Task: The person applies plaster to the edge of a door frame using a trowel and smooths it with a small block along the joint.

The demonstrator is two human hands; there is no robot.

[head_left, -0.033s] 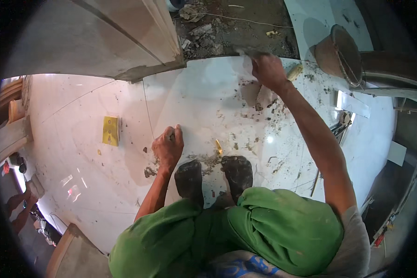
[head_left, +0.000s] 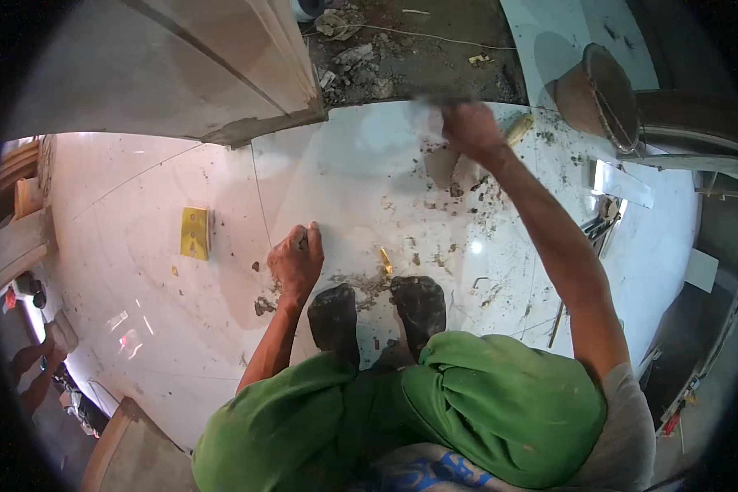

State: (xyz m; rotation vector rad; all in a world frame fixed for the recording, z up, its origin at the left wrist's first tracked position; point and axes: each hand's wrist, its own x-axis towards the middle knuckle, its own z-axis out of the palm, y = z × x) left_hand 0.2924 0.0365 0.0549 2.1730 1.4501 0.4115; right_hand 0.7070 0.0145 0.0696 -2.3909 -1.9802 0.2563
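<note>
A person in green trousers (head_left: 508, 410) crouches over a white tiled floor (head_left: 344, 189) in the head view, the right hand (head_left: 471, 131) clenched around a motion-blurred tool (head_left: 428, 101) at the floor's far edge, where tiles meet rough dirt (head_left: 443, 57). The left hand (head_left: 295, 261) curls around a small grey piece (head_left: 303, 243), its kind unclear, ahead of the left foot (head_left: 334, 316). A yellow box (head_left: 194, 233) lies farther left; a brown bucket (head_left: 578, 98) sits near the dirt's near right corner.
</note>
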